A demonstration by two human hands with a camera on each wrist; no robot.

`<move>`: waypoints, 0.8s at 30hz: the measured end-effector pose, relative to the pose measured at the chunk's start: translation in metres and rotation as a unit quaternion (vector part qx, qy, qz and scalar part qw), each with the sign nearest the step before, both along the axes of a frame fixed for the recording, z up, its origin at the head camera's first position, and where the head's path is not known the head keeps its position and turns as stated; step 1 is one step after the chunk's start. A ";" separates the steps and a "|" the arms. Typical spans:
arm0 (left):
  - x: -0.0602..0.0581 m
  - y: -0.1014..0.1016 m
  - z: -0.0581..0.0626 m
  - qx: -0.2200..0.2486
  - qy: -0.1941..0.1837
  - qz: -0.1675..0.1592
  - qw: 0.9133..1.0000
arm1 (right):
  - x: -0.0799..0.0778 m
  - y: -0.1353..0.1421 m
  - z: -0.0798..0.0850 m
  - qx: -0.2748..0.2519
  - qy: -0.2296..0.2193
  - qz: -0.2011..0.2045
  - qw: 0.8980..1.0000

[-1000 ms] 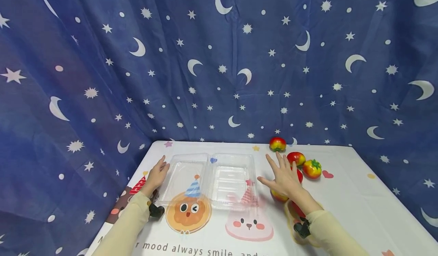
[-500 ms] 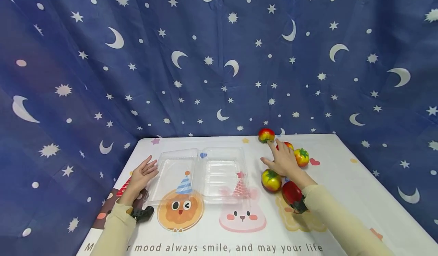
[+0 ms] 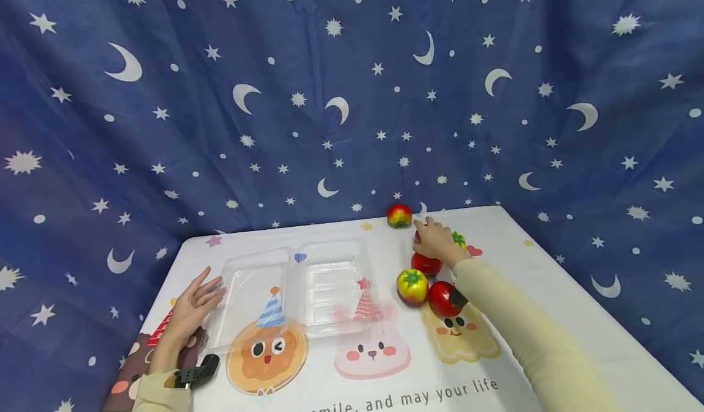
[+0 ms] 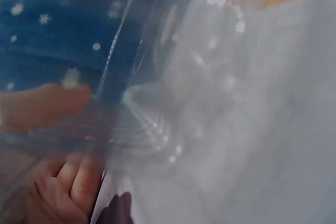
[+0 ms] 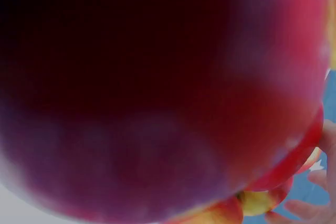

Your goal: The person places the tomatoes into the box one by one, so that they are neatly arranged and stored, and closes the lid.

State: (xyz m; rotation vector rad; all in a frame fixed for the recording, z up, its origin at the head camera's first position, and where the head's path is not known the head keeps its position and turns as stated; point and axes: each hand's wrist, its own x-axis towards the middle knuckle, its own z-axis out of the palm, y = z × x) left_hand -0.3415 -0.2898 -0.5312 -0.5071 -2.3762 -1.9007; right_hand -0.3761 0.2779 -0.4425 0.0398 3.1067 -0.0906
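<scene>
Behind the surface (image 3: 517, 259) and down past both sides, deep-blue curtain (image 3: 363, 103) scattered with white moons, stars, bursts and dots. Across the white surface, printed cartoons: orange pancake face (image 3: 266, 354) under blue-striped party hat (image 3: 271, 312); beside it, pink rabbit (image 3: 372, 356) below red party hat (image 3: 365, 302); farther right, yellow biscuit face (image 3: 458, 340); by the left edge, brown bear (image 3: 130, 362), only partly in sight. Toward the far edge, purple star (image 3: 213, 241) and yellow star (image 3: 367, 226); farther right, red heart (image 3: 473, 250) and yellow dot (image 3: 528, 242). Along the near side, dark lettering (image 3: 408, 398), legible as "and may your life". In the left wrist view, blurred blue with pale stars, probably the same curtain.
</scene>
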 end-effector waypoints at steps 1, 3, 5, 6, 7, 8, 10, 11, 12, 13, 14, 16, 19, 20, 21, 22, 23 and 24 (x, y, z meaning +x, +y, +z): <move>0.000 0.001 0.000 0.002 0.005 -0.003 1.000 | -0.001 0.002 -0.001 -0.003 -0.006 -0.007 1.000; 0.000 0.002 0.001 0.011 0.011 -0.009 1.000 | -0.002 0.006 -0.003 -0.010 -0.013 -0.020 1.000; 0.001 0.002 0.001 0.016 0.017 -0.010 1.000 | -0.004 0.009 -0.005 -0.020 -0.012 -0.030 0.999; 0.001 0.002 0.000 0.018 0.018 -0.012 1.000 | -0.004 0.011 -0.005 -0.024 -0.012 -0.036 0.999; 0.001 0.001 0.000 0.019 0.020 -0.013 1.000 | -0.005 0.013 -0.006 -0.027 -0.013 -0.040 0.999; 0.002 0.001 -0.002 0.024 0.018 -0.016 0.999 | -0.005 0.015 -0.006 -0.027 -0.013 -0.045 0.999; 0.003 -0.001 -0.004 0.031 0.016 -0.021 0.999 | -0.006 0.016 -0.007 -0.032 -0.013 -0.054 0.998; 0.004 -0.003 -0.004 0.037 0.013 -0.024 0.999 | -0.007 0.016 -0.007 -0.033 -0.012 -0.056 0.998; 0.005 -0.004 -0.005 0.044 0.011 -0.027 0.999 | -0.007 0.016 -0.007 -0.034 -0.008 -0.058 0.998; 0.005 -0.005 -0.005 0.051 0.010 -0.029 0.998 | -0.008 0.016 -0.007 -0.033 -0.004 -0.060 0.998; 0.006 -0.005 -0.006 0.059 0.009 -0.032 0.998 | -0.008 0.017 -0.007 -0.032 0.000 -0.062 0.998; 0.007 -0.006 -0.007 0.068 0.010 -0.037 0.997 | -0.009 0.018 -0.007 -0.030 0.008 -0.065 0.997; 0.006 -0.005 -0.007 0.069 0.014 -0.037 0.997 | -0.009 0.022 -0.008 -0.026 0.017 -0.070 0.997; 0.006 -0.004 -0.006 0.065 0.015 -0.035 0.997 | -0.009 0.024 -0.008 -0.027 0.019 -0.071 0.997; 0.006 -0.003 -0.006 0.062 0.016 -0.032 0.997 | -0.008 0.025 -0.009 -0.028 0.021 -0.072 0.997; 0.005 -0.001 -0.005 0.057 0.019 -0.030 0.998 | -0.007 0.027 -0.009 -0.030 0.022 -0.073 0.997; 0.005 0.000 -0.005 0.052 0.021 -0.027 0.998 | -0.006 0.029 -0.010 -0.029 0.025 -0.074 0.996; 0.004 0.002 -0.005 0.047 0.026 -0.026 0.998 | -0.005 0.032 -0.010 -0.029 0.028 -0.075 0.996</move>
